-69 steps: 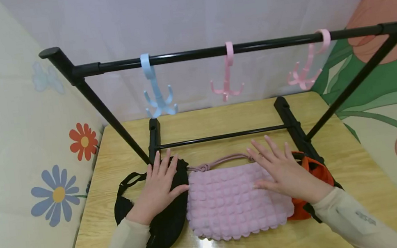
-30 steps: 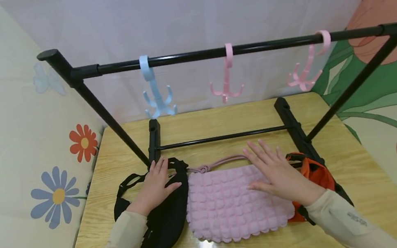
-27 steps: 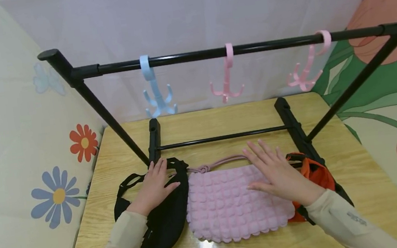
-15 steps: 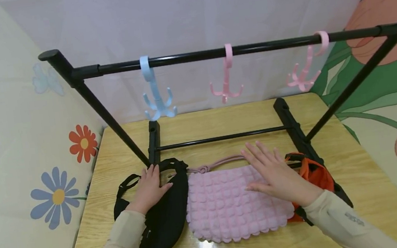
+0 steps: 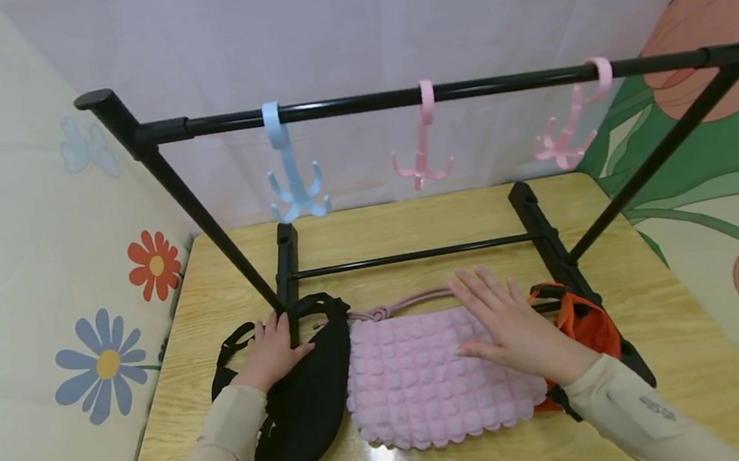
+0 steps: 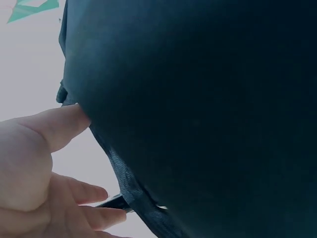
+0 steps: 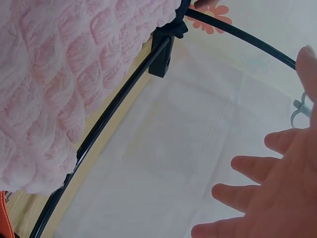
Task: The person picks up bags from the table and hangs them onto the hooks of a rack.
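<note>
A black crescent-shaped bag (image 5: 323, 390) with straps lies at the left of the table. My left hand (image 5: 269, 354) is over its upper left part, fingers loosely bent. In the left wrist view the thumb (image 6: 64, 124) meets or overlaps the bag's edge, and the fingers are apart. A puffy pink bag (image 5: 423, 381) with a knotted strap lies in the middle. My right hand (image 5: 516, 331) is spread above its right side, holding nothing; the right wrist view shows its fingers (image 7: 247, 193) straight and apart from the bag. An orange bag (image 5: 588, 323) lies partly hidden behind that hand.
A black rack stands on the wooden table (image 5: 699, 374), its top bar (image 5: 354, 104) crossing above the bags. From it hang a blue hook (image 5: 292, 167), a pink hook (image 5: 421, 139) and another pink hook (image 5: 564, 133). Its low crossbar (image 5: 407, 256) runs behind the bags.
My left hand has drawn back and left across the black bag, its fingers bending a little. My right hand has shifted slightly left. The black bag's lower end has moved slightly left.
</note>
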{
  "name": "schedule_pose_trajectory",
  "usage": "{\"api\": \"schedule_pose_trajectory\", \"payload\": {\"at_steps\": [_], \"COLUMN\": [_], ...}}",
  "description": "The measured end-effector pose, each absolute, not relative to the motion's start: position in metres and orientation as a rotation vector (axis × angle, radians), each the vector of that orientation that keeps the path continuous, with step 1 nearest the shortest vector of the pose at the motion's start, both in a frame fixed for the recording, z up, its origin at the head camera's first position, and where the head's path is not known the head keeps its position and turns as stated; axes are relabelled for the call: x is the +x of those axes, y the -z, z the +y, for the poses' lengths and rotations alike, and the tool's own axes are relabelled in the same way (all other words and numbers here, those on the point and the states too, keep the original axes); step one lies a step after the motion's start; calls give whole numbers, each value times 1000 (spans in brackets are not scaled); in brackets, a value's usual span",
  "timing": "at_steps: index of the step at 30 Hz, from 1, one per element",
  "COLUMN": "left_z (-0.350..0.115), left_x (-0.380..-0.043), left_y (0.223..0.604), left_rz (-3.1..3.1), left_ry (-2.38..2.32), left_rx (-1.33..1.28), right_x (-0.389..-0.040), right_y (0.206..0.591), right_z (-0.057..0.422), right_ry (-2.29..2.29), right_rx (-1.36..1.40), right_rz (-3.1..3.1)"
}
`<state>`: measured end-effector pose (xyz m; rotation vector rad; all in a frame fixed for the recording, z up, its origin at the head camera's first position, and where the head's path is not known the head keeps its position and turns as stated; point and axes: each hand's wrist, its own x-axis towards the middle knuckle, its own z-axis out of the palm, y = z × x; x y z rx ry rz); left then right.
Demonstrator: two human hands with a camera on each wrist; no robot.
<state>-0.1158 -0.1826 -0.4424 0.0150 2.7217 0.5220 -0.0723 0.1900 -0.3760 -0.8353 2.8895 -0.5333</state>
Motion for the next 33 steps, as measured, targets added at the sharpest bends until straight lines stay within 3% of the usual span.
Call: {"api": "schedule_pose_trajectory", "payload": {"at_steps": [14,21,33], "left_z": [-192,-207,-208], "left_x": [-124,-133,-138], "left_y": [444,463,455], "left_rz": [2650,2608,2567], "left_ry": [-452,-532,-402], "left_rx": [-40,-34,-4], "right_x": [-73,-74,-75], "right_y": [376,377,381], "right_z": [188,186,180], "right_ry": [540,514,522], "right_rx": [-853,-868,-855], "right_rz": [2872,2874,2851]}}
